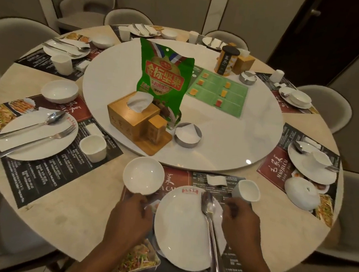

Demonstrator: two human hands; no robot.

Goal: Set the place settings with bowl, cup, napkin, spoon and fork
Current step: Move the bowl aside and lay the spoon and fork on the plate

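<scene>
A white plate [180, 228] lies on the printed placemat [177, 178] right in front of me. A spoon [208, 204] and a fork [214, 256] lie side by side on a white napkin [220, 218] across the plate's right side. My left hand [129, 215] holds the near rim of a white bowl [143, 175] at the placemat's far left corner. My right hand [240, 222] has its fingers curled at the near side of a white cup [246, 190], which stands beyond the plate's right side. Both hands' fingertips are hidden. A small white packet [216, 179] lies between bowl and cup.
A white turntable [238, 140] fills the table's centre and carries a wooden tissue box [131, 115], a green snack bag [163, 78] and a metal dish [188, 134]. A laid setting [37, 133] lies left, another [311, 163] right with an upturned bowl [300, 192]. Chairs ring the table.
</scene>
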